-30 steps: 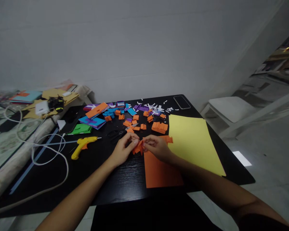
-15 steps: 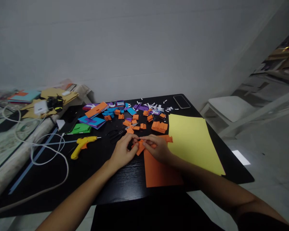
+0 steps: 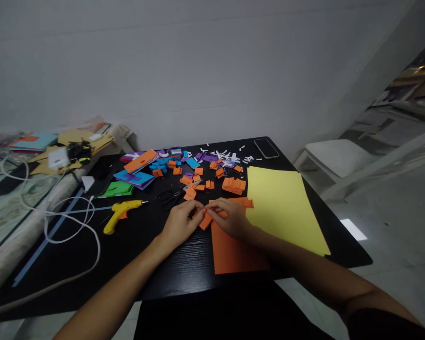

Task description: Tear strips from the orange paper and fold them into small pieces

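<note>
Between my fingertips is a small orange paper piece (image 3: 206, 222), partly hidden by them. My left hand (image 3: 183, 220) pinches its left side, and my right hand (image 3: 230, 217) pinches it from the right. Beneath my right hand lies a large orange sheet (image 3: 237, 257), with a small folded orange strip at its top edge. Beyond the hands, several folded orange paper pieces (image 3: 209, 184) are scattered, and others sit in a stack (image 3: 234, 185). Black-handled scissors (image 3: 170, 197) rest just past my left hand, their blades partly under orange paper.
A yellow glue gun (image 3: 122, 213) and a looped white cable (image 3: 96, 238) lie on the left. Yellow sheets (image 3: 285, 212) cover the right side. White paper scraps (image 3: 226, 157), a phone (image 3: 266, 148) and folded coloured papers (image 3: 134, 178) are toward the back. A white stool (image 3: 335, 158) stands right.
Both hands stay at the orange piece, with only slight shifts of the fingers. The whole view has moved very slightly.
</note>
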`<state>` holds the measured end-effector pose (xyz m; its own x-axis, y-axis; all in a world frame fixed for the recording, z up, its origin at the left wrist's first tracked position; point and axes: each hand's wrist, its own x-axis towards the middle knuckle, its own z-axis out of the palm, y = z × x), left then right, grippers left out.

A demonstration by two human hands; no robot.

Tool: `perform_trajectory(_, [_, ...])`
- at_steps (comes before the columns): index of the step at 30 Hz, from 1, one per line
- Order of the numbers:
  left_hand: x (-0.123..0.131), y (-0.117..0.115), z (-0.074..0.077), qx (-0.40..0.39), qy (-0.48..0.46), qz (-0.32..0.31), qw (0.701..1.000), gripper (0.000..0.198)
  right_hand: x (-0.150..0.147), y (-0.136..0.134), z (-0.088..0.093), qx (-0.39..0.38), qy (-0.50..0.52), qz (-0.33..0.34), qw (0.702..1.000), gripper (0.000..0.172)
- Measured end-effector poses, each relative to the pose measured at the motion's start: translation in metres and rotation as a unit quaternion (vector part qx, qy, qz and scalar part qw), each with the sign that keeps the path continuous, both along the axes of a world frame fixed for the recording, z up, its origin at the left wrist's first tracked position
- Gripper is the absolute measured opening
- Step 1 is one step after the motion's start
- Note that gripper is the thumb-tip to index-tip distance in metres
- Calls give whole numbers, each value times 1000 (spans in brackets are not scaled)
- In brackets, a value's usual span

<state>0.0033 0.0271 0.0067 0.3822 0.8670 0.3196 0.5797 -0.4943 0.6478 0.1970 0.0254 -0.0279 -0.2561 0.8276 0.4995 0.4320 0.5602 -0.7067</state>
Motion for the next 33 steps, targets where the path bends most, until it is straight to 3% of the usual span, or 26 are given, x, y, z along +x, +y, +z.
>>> perform_trajectory(27, [3, -5, -2, 24, 30, 7, 999, 14, 0, 0, -5, -60, 13, 4, 998, 12])
perform_trajectory(33, [4, -8, 0, 23, 33, -5, 999, 17, -2, -2, -3, -45, -49, 4, 998, 16])
